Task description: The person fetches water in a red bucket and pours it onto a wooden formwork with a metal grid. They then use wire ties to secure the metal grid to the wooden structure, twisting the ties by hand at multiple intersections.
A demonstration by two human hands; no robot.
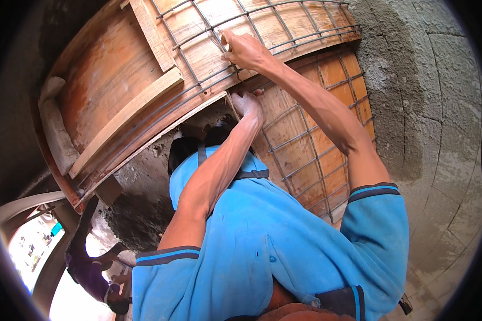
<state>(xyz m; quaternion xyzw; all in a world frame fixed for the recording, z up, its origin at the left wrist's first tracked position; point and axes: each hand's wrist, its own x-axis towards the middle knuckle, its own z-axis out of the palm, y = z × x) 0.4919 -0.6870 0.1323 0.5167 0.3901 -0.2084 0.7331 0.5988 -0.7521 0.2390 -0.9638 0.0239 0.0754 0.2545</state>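
Observation:
My right hand (246, 51) is closed in a pinch above a grid of steel rebar (251, 24) lying over a wooden panel. At its fingertips is a thin wire (213, 33), close to where the bars cross. Lower down, my left hand (247, 104) is closed at the panel's lower edge, next to a second rebar grid (310, 139) over a lower wooden board. A small pale and reddish bit (258, 92) shows beside its fingers. What the left fingers hold is partly hidden.
Wooden battens (126, 120) frame the panel at the left, beside a pale rounded piece (58, 128). A rough grey concrete surface (434, 107) with line marks extends along the right. Another person (93, 273) in dark clothing is at the lower left, near a bright opening.

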